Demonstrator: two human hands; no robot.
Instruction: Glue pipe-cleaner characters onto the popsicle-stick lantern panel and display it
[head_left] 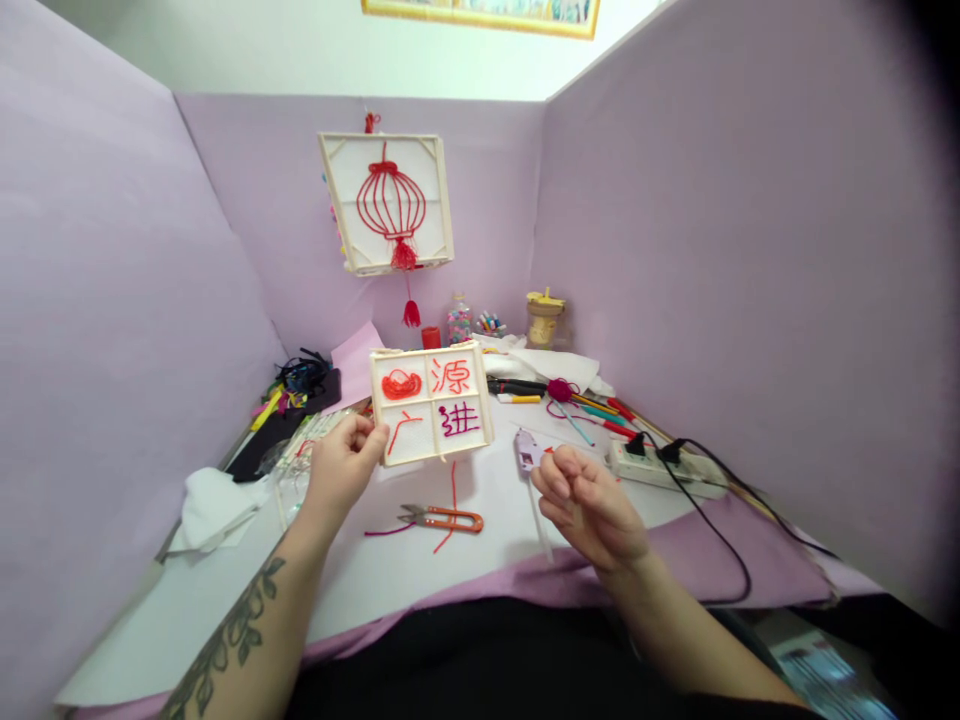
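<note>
My left hand [347, 462] grips the left edge of a small wooden-framed panel [433, 402], tilted up above the table. Thin strips divide its white face into quarters, with a red yarn shape, red and purple yarn characters and a few red strokes at lower left. My right hand [589, 500] is raised apart from the panel, fingers curled together; a small red bit shows by the fingertips, and whatever they hold is hidden. Just behind that hand lies a pale purple glue gun [527, 452]. Orange thread snips [450, 519] lie below the panel among red and purple yarn pieces.
A framed red lantern piece [390, 205] hangs on the back partition. To the right are a power strip [667, 468] with black cords, pens and a yarn ball [559, 390]. White cloth [220, 508] and a black tray [259, 440] sit left. A bead jar [460, 320] stands behind.
</note>
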